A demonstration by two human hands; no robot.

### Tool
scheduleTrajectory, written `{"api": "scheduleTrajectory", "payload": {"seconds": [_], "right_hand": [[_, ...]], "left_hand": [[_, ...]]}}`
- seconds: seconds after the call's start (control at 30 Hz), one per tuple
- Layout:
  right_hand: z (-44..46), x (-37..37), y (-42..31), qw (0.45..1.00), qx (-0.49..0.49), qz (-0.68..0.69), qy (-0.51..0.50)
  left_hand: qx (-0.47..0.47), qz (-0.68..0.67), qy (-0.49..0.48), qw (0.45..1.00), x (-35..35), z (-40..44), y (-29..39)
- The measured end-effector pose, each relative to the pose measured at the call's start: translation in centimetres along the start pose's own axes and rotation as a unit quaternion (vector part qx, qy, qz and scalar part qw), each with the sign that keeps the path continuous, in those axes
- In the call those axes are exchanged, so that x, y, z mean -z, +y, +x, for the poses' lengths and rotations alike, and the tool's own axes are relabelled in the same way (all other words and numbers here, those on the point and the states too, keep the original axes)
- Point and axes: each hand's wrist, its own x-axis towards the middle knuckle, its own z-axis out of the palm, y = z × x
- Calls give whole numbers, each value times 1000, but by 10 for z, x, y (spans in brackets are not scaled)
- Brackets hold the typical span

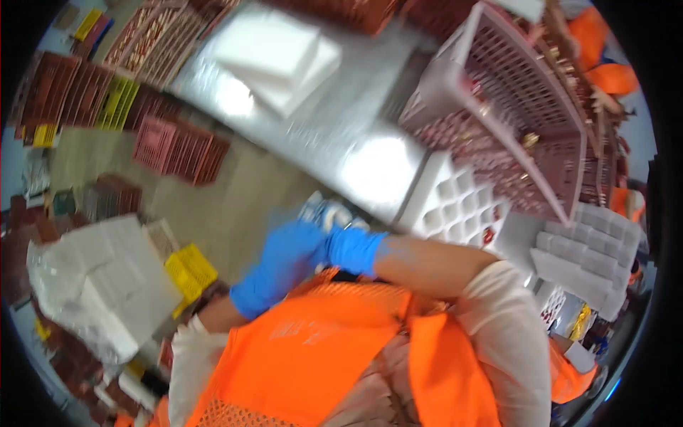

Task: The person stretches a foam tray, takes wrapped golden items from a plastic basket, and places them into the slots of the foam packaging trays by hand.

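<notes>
My left hand (290, 257) wears a blue glove and is smeared by motion. It meets my right hand (353, 250), also blue-gloved, in front of my orange vest (306, 349). The fingers of both hands are blurred or overlapped, so I cannot tell what they grip. Just beyond them shows a small blue-and-white patterned thing (324, 212); its kind is unclear, and whether it touches the hands cannot be made out. To the right of the hands lies a white moulded tray (455, 199) with rounded pockets, with a few red pieces at its edge.
A pink crate (523, 60) holding small red-wrapped pieces tilts over the metal table (320, 135). White foam slabs (274, 50) lie on the table. Crates (178, 146) stand on the floor beside a plastic-wrapped white stack (107, 285). Clear trays (590, 249) are piled at right.
</notes>
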Motion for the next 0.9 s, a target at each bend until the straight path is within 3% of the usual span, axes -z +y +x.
{"api": "scheduleTrajectory", "payload": {"seconds": [0.03,0.07,0.1,0.13,0.2,0.23,0.3,0.33,0.4,0.47,0.53,0.6,0.63,0.67,0.73,0.8,0.9], "right_hand": [[12,15,40,999,0,-34,31],[23,35,73,999,35,-38,-16],[28,3,70,994,66,-46,-68],[42,-40,63,987,92,-51,-125],[67,-142,57,961,127,-54,-238],[86,-105,81,945,135,-52,-292],[54,16,-15,950,18,-87,-298],[78,-35,30,946,50,8,-321],[77,-59,51,936,173,-155,-264],[90,-131,125,955,185,-121,-199],[79,-140,142,952,165,-130,-223],[65,-161,154,945,145,-133,-263],[23,-126,160,940,135,-131,-283],[24,-156,159,936,125,-130,-301],[7,-156,165,927,110,-134,-331],[-2,-157,166,922,100,-140,-347],[-2,-143,150,920,88,-150,-352]], "left_hand": [[1,-40,21,999,-10,-7,-9],[15,-54,30,998,-8,1,-7],[31,-71,39,996,-6,6,-4],[72,-64,-18,995,-5,1,-8],[85,-40,15,995,-14,-6,-25],[73,-50,40,995,-13,-3,-31],[74,-40,40,996,-37,-11,-57],[82,-58,43,994,-46,-10,-62],[73,-56,0,996,-82,-31,-93],[49,-44,-31,997,-111,-31,-105],[172,-123,-26,977,-107,-37,-81],[167,-151,-54,973,-95,-38,-74],[152,-169,-86,970,-88,-40,-70],[135,-186,-118,966,-82,-47,-67],[330,-326,-25,886,-74,-64,-58],[317,-149,142,926,-138,-137,-118],[306,-176,138,925,-167,-117,-127]]}}
